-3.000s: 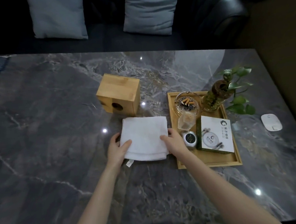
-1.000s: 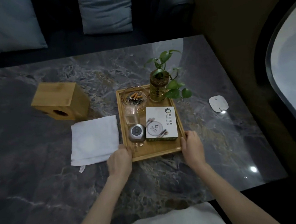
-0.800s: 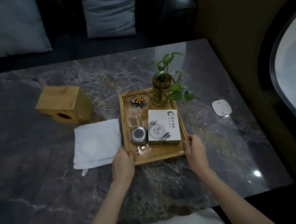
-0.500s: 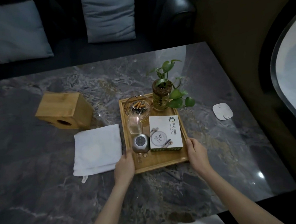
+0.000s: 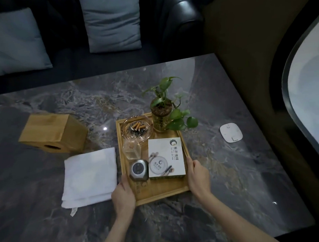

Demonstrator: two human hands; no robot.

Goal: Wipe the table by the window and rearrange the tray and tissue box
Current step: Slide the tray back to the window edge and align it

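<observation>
hands grip the tray [image 5: 161, 193] on the table [image 5: 234, 181]: our left hand [image 5: 123, 196] clasps its near-left rim, our right hand [image 5: 198, 176] its right rim. folded cloth [image 5: 90, 177] lies just left of it, with the tissue box [image 5: 53, 133] beyond.

One head-worn camera looks steeply down and forward from close above the table [image 5: 48, 213], window [image 5: 311, 83] to its right.
</observation>
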